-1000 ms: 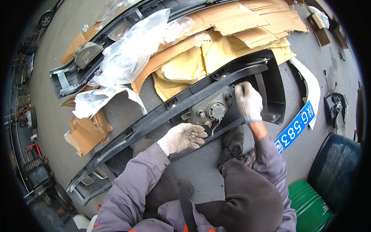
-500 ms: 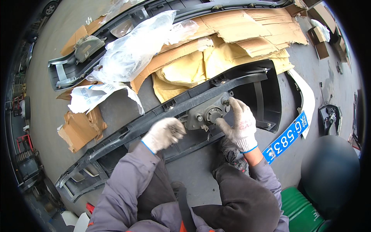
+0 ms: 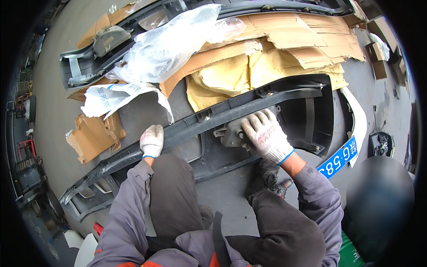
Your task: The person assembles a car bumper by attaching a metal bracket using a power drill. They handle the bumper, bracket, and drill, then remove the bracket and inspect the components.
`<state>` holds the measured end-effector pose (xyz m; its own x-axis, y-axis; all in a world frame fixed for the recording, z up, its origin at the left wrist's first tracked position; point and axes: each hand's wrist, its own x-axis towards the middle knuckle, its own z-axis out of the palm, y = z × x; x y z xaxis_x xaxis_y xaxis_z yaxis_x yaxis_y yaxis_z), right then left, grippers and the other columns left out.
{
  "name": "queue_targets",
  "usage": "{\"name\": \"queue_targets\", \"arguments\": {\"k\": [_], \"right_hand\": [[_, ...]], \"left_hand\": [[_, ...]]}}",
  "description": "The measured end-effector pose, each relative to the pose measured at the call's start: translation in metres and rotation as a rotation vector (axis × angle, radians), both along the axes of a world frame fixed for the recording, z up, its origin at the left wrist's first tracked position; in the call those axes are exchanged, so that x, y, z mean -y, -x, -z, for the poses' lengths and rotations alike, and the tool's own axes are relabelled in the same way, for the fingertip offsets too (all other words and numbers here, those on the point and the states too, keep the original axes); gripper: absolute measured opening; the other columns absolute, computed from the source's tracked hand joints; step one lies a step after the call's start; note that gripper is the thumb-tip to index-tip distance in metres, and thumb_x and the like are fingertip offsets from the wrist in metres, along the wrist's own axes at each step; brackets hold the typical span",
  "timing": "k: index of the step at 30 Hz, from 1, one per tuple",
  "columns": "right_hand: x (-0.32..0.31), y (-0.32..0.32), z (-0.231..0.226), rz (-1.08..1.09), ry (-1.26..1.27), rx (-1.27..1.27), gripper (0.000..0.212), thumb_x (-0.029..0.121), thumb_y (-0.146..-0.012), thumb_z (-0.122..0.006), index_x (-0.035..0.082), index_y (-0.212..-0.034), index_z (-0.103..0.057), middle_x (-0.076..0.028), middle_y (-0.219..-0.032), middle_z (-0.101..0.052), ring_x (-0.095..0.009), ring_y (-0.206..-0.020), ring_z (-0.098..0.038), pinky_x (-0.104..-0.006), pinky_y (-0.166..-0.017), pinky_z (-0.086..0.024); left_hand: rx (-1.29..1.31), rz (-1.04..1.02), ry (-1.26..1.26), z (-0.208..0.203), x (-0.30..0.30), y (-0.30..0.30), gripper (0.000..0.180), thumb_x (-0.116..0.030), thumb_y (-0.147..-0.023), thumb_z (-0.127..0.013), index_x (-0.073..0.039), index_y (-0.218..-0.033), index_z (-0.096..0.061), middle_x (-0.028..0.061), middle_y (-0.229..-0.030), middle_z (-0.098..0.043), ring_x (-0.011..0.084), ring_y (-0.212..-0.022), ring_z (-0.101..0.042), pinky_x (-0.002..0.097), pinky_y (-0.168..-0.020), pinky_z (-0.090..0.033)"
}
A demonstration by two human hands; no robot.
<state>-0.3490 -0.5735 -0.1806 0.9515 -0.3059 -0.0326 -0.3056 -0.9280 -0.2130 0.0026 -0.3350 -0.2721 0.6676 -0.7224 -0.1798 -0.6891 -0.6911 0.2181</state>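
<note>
A long black vehicle bumper (image 3: 195,130) lies on the floor before me with its hollow inner side up, slanting from lower left to upper right. My left hand (image 3: 152,140), in a white knit glove, is closed around the bumper's long rib on the left. A grey lamp housing (image 3: 232,135) is seated in the bumper right of its middle. My right hand (image 3: 265,133), gloved likewise, is closed over this housing, its fingers curled across the top and hiding the round rear socket.
Behind the bumper lie yellow sheeting (image 3: 222,82), flattened cardboard (image 3: 284,29), clear plastic film (image 3: 167,49) and a second black bumper (image 3: 78,66). A blue number plate (image 3: 338,159) and white panel (image 3: 357,113) stand right. A red-and-black power tool (image 3: 284,187) lies by my shoe.
My left hand has moved left and down from near the lamp housing to the bumper's rib and closed on it. My right hand has turned palm-down over the housing.
</note>
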Motion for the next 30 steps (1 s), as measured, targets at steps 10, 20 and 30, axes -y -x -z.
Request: {"name": "queue_targets", "arguments": {"k": [10, 20, 30], "right_hand": [[-0.019, 0.043, -0.082, 0.119, -0.159, 0.154, 0.079, 0.036, -0.067, -0.087, 0.002, -0.131, -0.057, -0.018, -0.121, -0.061, -0.039, -0.119, -0.058, -0.0551, -0.108, -0.043], [-0.079, 0.184, -0.092, 1.363, -0.869, 1.037, 0.082, 0.001, -0.068, -0.068, 0.002, -0.147, -0.044, -0.012, -0.134, -0.061, -0.027, -0.120, -0.063, -0.0398, -0.102, -0.053], [-0.139, 0.316, -0.074, 1.675, -0.652, 1.556, 0.030, 0.027, -0.098, -0.058, 0.006, -0.119, -0.063, -0.009, -0.117, -0.065, -0.024, -0.110, -0.065, -0.0413, -0.101, -0.051]], "left_hand": [[0.064, 0.054, -0.112, 0.006, 0.000, 0.000, 0.053, -0.045, -0.105, -0.042, -0.003, -0.105, -0.074, 0.0210, -0.108, -0.073, 0.0398, -0.106, -0.068, 0.0489, -0.094, -0.052], [0.053, 0.025, 0.032, 0.015, -0.005, -0.004, 0.047, -0.042, -0.103, -0.049, -0.003, -0.094, -0.071, 0.0239, -0.097, -0.071, 0.0447, -0.094, -0.067, 0.0535, -0.083, -0.052], [0.043, 0.040, -0.059, 0.024, -0.007, -0.014, 0.055, -0.045, -0.105, -0.044, 0.001, -0.110, -0.073, 0.0261, -0.111, -0.071, 0.0447, -0.107, -0.066, 0.0509, -0.095, -0.051]]}}
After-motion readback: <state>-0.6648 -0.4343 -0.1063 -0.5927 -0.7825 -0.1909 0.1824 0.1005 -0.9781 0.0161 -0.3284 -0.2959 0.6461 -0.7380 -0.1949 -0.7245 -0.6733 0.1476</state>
